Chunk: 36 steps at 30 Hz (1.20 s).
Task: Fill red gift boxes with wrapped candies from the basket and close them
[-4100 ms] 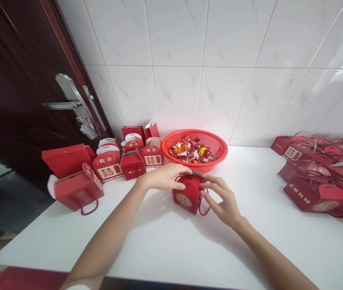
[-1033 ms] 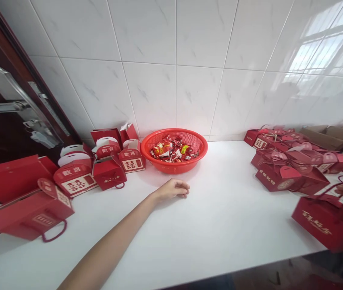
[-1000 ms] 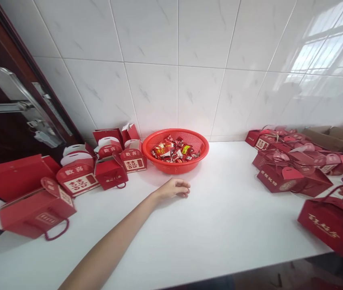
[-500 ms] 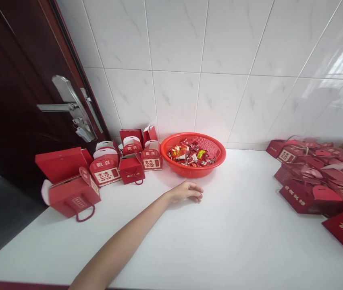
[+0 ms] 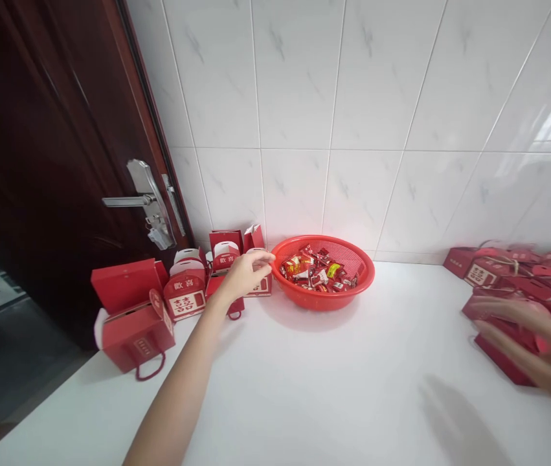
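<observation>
My left hand (image 5: 246,276) is beside the left rim of a red plastic basket (image 5: 321,301), its curved fingertips at or just touching the rim. Its fingers and thumb are a little apart, and I see nothing held. Wrapped candies (image 5: 321,272) in red and yellow lie inside the basket. Behind my left hand, red gift boxes (image 5: 185,291) are partly hidden. At the right edge my right hand (image 5: 542,349) is blurred by motion, fingers stretched and apart, above or in front of a pile of red flat gift boxes (image 5: 498,275).
An open red box (image 5: 136,333) with a cord handle stands at the white table's (image 5: 333,388) left edge. Beyond it is a dark wooden door (image 5: 61,129) with a metal handle (image 5: 127,201). A tiled wall (image 5: 294,110) rises behind the basket.
My left hand has moved left and back, from in front of the basket to its left rim. My right hand has come into view at the right. The camera view has shifted.
</observation>
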### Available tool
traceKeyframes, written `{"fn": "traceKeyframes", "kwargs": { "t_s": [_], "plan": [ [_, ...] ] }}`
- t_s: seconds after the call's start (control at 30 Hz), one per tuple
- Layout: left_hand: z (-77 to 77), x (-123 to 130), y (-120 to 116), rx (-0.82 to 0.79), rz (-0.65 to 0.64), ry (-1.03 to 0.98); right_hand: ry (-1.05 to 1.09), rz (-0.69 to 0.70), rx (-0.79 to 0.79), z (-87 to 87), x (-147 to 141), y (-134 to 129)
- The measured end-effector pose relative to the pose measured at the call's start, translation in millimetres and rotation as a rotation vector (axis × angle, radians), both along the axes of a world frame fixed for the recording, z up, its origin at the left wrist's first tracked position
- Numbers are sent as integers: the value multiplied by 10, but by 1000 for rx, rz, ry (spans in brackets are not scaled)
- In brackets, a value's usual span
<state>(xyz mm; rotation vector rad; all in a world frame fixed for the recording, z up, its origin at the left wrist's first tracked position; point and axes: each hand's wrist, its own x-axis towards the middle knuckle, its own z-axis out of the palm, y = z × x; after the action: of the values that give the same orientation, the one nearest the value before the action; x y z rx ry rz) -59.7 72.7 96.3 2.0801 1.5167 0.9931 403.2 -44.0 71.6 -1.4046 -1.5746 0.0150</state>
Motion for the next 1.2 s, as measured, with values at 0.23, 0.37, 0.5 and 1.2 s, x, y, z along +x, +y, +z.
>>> {"fn": "traceKeyframes", "kwargs": {
  "t_s": [0.23,0.37,0.5,1.2],
  "plan": [
    [-241,-103,169,15,216,258,-90,598,-233,-529,-1456,401],
    [-140,-215,144,-78,146,303,-61,681,-288,-733,-1698,424],
    [102,-381,-4,-151,-41,217,23,634,-298,-870,-1658,414],
    [66,819,-833,-27,-681,516,753,601,-419,-726,-1608,311]
  ]
}}
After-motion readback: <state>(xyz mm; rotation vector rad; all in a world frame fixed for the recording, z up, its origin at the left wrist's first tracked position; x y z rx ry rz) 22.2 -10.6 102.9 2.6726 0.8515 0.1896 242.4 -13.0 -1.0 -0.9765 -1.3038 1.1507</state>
